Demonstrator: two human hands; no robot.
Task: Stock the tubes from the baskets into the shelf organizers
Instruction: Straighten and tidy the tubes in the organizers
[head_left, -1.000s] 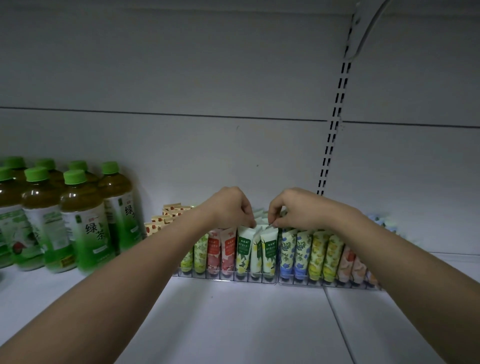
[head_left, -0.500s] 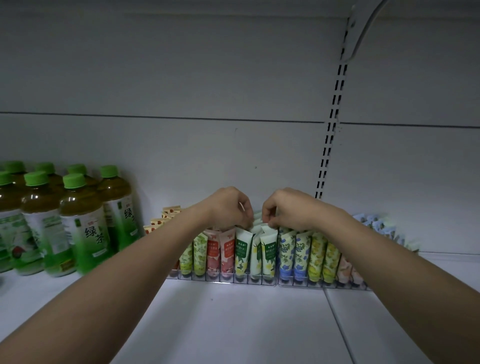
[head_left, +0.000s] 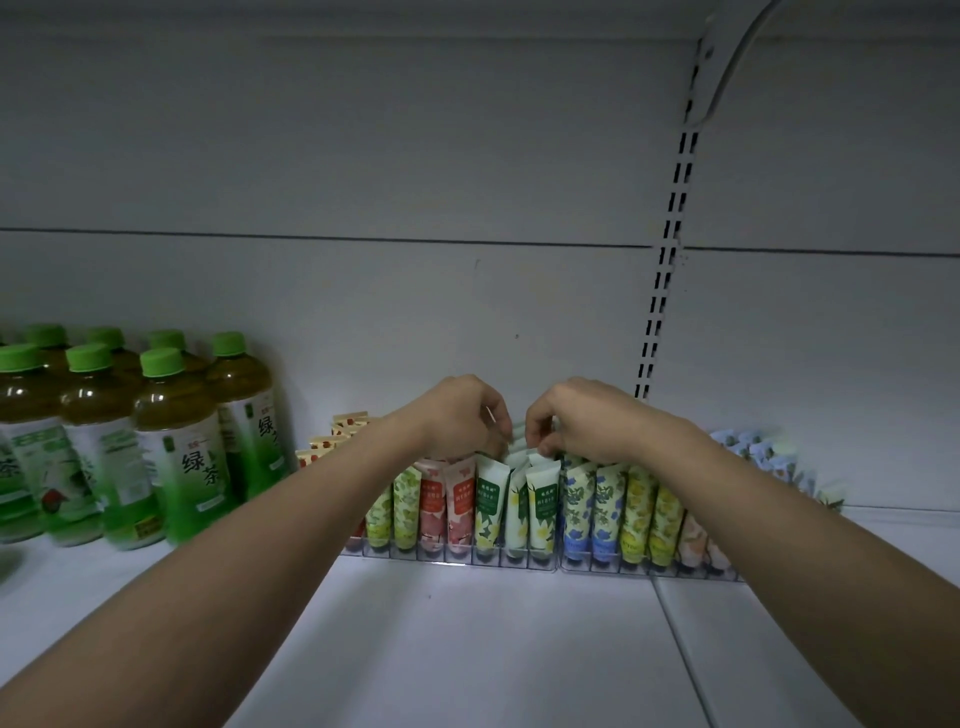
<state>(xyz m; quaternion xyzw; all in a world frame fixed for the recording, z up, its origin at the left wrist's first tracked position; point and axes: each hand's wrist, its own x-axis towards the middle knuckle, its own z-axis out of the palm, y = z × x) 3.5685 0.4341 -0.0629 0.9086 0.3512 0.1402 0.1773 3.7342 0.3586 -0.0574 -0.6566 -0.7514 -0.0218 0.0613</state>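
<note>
While green-capped tea bottles (head_left: 171, 457) marked 绿茶 stood at far left, the left hand (head_left: 460, 415) pinched a thin white tube edge and the right hand (head_left: 571, 421) pinched crimped tube tops in the green-and-white row. The tubes (head_left: 488, 501) stood cap-down in clear shelf organizers (head_left: 457, 558). They looked light and soft, best held by the stiff crimp. Tube labels were too small to read.
</note>
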